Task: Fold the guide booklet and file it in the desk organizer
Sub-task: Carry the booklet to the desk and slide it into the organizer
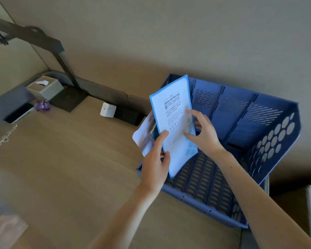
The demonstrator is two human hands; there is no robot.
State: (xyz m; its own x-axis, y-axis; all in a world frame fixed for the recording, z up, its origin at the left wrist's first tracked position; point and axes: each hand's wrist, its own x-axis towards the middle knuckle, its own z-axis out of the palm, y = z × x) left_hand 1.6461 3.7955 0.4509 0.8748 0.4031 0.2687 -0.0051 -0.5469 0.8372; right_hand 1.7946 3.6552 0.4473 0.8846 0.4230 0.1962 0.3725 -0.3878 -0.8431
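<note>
The guide booklet point(174, 112) is white with a blue border and printed text. It is held upright above the left end of the blue desk organizer point(269, 141). One panel point(144, 135) still fans out to the left behind the front page. My left hand point(155, 162) grips the booklet's lower left edge, thumb on the front. At the right edge, my right hand point(204, 133) pinches the booklet with spread fingers. The organizer has several upright slots along its back and a slotted floor.
On the wooden desk point(70, 168), a white charger cube point(108, 110) sits by a dark socket strip. A tissue box point(45, 88), a purple object point(42, 105) and a desk lamp's dark base point(68, 97) stand at the far left. A chain point(4, 137) lies near the left edge.
</note>
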